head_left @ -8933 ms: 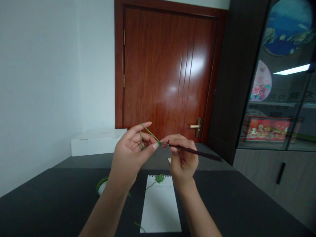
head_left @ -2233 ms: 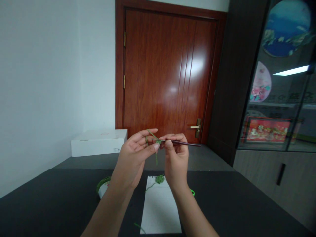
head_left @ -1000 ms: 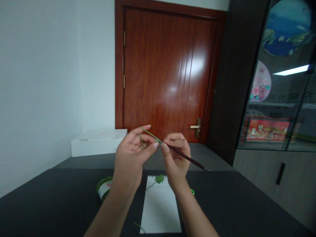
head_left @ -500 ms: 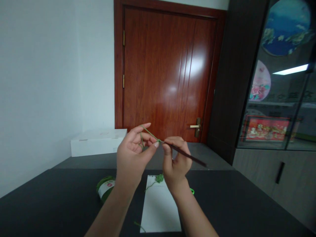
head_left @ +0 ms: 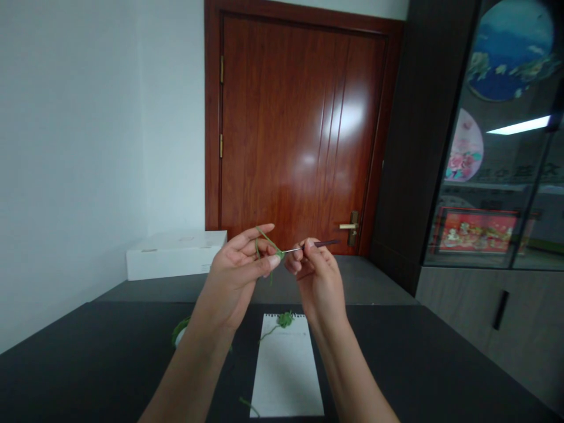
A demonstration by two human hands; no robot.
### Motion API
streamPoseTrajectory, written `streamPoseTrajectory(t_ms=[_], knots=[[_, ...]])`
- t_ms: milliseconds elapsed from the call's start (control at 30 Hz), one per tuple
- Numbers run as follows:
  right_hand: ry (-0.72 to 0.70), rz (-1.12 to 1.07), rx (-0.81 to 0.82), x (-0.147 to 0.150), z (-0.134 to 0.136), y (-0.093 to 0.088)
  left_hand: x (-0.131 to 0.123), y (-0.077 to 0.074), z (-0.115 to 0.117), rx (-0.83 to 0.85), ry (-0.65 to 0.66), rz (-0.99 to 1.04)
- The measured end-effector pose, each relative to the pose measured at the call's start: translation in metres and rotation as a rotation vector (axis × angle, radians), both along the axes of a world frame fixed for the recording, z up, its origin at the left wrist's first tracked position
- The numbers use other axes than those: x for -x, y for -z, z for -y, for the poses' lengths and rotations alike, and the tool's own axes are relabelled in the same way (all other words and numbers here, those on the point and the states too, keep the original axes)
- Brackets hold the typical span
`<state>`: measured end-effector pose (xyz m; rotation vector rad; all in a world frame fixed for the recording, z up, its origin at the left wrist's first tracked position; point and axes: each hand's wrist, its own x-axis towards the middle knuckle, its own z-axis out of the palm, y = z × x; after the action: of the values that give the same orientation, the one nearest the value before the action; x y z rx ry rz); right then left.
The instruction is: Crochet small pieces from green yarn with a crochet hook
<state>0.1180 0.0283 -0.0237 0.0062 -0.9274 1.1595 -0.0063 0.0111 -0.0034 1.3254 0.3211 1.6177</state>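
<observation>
My left hand [head_left: 240,264] pinches a small piece of green crochet work [head_left: 281,255] between thumb and finger. A strand of green yarn [head_left: 267,237] runs from the piece up over the raised index finger. In my right hand [head_left: 319,267] is a crochet hook [head_left: 326,243] with a dark handle, held almost level. Its thin metal shaft points left, and the tip meets the green piece; whether it sits inside a loop is too small to tell. A short yarn tail hangs below the left fingertips.
On the dark table [head_left: 396,364] lies a white spiral notepad [head_left: 286,370] with a green crocheted piece [head_left: 285,319] at its top. A green yarn ball [head_left: 180,330] is partly hidden behind my left forearm. A white box [head_left: 176,255] stands at the back left, before a wooden door [head_left: 291,129].
My right hand has rolled over, so the hook's handle swung from sloping down right to nearly level. My left hand has turned slightly, and the crochet piece shows more.
</observation>
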Motion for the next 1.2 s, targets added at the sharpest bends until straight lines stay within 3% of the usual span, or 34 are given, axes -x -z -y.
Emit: streamPoseTrajectory(t_ms=[167,267,333,433,500,567,667,800,933,1100,1200], knots=[[-0.076,0.051,-0.005,0.008,0.002,-0.001,-0.002,-0.001,0.001,-0.045,-0.065,0.000],[0.025,0.099,-0.093,0.012,0.001,-0.001,-0.003,-0.001,0.002,-0.066,-0.100,-0.020],[0.228,0.137,-0.190,0.011,0.000,0.000,-0.005,-0.001,0.004,-0.083,-0.116,-0.029],[0.798,0.295,-0.435,0.002,-0.002,0.005,-0.007,-0.001,0.008,-0.078,-0.133,0.008],[1.166,0.439,-0.637,-0.004,-0.004,0.009,-0.008,-0.001,0.009,-0.001,-0.038,0.050],[1.300,0.431,-0.767,-0.005,-0.006,0.013,-0.008,-0.001,0.009,0.120,0.129,0.082],[1.118,0.246,-0.700,0.001,-0.009,0.015,-0.006,-0.002,0.007,0.251,0.294,0.109],[0.656,0.016,-0.368,0.013,-0.005,0.011,-0.003,-0.003,0.006,0.305,0.352,0.119],[0.321,-0.012,-0.216,0.012,0.002,0.006,0.000,-0.003,0.004,0.285,0.374,0.130],[0.095,0.074,-0.126,0.010,0.004,0.000,0.001,-0.001,0.000,0.163,0.240,0.073],[0.130,0.082,-0.140,0.014,0.001,0.001,-0.001,-0.001,0.001,0.069,0.079,0.043]])
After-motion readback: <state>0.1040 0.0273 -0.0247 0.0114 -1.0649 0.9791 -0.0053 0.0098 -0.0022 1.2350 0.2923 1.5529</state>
